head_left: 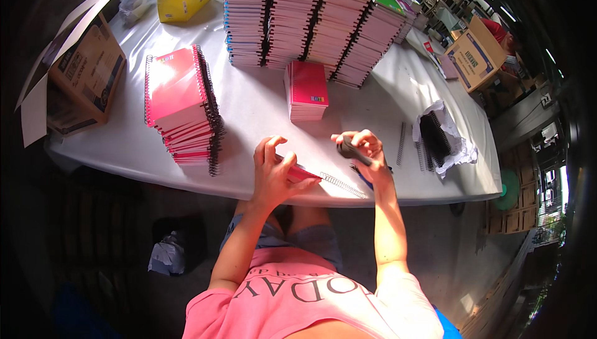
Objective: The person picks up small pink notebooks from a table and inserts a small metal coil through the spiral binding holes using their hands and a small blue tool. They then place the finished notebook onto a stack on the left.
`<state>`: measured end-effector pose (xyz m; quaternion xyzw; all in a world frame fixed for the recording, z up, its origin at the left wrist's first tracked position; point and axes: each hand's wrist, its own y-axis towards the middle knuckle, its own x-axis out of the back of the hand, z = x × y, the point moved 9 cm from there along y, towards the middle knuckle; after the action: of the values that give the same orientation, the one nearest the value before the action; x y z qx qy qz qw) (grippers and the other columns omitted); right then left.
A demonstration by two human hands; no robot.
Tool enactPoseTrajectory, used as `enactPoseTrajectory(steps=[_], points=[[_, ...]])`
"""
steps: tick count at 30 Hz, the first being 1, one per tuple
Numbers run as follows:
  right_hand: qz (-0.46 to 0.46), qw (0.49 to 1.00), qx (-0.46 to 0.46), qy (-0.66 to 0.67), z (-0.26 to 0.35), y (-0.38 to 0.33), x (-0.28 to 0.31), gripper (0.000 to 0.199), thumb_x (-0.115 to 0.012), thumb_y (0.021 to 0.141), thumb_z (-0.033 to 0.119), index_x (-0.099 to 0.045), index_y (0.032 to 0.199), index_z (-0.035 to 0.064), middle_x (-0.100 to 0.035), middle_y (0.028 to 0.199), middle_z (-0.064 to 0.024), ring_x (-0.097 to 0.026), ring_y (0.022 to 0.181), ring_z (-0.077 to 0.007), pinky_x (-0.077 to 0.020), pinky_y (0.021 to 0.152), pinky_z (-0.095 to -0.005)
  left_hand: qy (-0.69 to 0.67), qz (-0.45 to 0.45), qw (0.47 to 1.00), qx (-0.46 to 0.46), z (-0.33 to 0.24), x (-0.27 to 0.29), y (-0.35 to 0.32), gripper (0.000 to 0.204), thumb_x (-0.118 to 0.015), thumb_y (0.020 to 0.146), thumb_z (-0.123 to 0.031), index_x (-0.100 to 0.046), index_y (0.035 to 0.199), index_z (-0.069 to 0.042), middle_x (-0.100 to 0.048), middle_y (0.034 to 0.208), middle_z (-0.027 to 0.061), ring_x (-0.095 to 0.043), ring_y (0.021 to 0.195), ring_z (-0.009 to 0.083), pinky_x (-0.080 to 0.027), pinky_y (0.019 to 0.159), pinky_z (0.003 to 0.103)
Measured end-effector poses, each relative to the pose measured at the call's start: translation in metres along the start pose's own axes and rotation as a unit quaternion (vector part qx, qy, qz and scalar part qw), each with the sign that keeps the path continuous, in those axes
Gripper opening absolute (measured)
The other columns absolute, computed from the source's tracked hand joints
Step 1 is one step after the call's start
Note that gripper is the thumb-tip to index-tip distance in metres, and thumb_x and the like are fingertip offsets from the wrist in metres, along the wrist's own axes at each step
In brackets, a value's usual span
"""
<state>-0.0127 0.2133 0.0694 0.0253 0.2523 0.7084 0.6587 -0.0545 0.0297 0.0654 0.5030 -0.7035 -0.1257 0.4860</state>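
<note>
Near the front edge of the table, my left hand [273,174] is closed around a small red notebook [301,174] turned edge-on. A thin wire spiral coil [343,185] sticks out from the notebook's right end and runs toward the table edge. To the right, my right hand [367,146] is closed around a dark, curved-handled tool [353,151]. Its exact kind is not clear. Something blue shows just below that hand, partly hidden. Beyond both hands stands a short stack of red-covered notebooks [308,90], with no coil visible on it.
A leaning stack of coil-bound red notebooks [180,106] stands at left, beside an open cardboard box [87,78]. Tall stacks of bound notebooks [311,19] rise at the back, near a yellow box [182,0]. Black coils [435,135] lie on crumpled paper at right.
</note>
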Motion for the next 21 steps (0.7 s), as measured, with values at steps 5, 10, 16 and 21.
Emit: enactPoseTrajectory(steps=[5,10,16,21], points=[[0.066,0.976,-0.192,-0.08,-0.039,-0.01,-0.012,0.042,-0.047,0.06,-0.017,-0.064,0.095,-0.0016,-0.06,0.116,-0.0176,-0.055,0.111,-0.0241,-0.0402,0.1,-0.0358,-0.029,0.017,0.999,-0.009,0.0,-0.005,-0.002,0.051,-0.081,0.056,-0.041,-0.059,0.082,-0.003,-0.044,0.117,0.0176,-0.036,0.116,0.0385,-0.033,0.095,0.052],[0.126,0.952,-0.249,-0.123,-0.042,-0.007,-0.02,0.039,-0.047,0.059,-0.015,-0.065,0.091,-0.0041,-0.062,0.113,-0.0198,-0.058,0.106,-0.0247,-0.0418,0.097,-0.0327,-0.034,0.012,0.999,-0.024,0.001,-0.01,-0.003,0.049,-0.082,0.055,-0.039,-0.058,0.08,-0.004,-0.044,0.117,0.0174,-0.036,0.116,0.0384,-0.032,0.095,0.052],[0.141,0.966,-0.195,-0.089,-0.025,-0.003,-0.039,0.028,-0.052,0.064,-0.013,-0.064,0.088,-0.0047,-0.061,0.116,-0.0181,-0.056,0.11,-0.0239,-0.0445,0.094,-0.0336,-0.058,0.026,0.998,-0.024,0.005,-0.013,0.003,0.05,-0.082,0.054,-0.042,-0.058,0.077,-0.005,-0.042,0.12,0.0176,-0.035,0.116,0.0374,-0.032,0.095,0.049],[0.152,0.982,-0.087,0.069,-0.007,0.004,-0.046,0.041,-0.048,0.056,-0.017,-0.065,0.091,-0.0053,-0.064,0.109,-0.0199,-0.057,0.106,-0.0281,-0.0434,0.094,-0.0362,-0.08,0.014,0.997,0.014,0.018,-0.017,0.012,0.052,-0.085,0.05,-0.043,-0.058,0.075,-0.006,-0.037,0.124,0.0184,-0.033,0.117,0.0373,-0.034,0.091,0.046]])
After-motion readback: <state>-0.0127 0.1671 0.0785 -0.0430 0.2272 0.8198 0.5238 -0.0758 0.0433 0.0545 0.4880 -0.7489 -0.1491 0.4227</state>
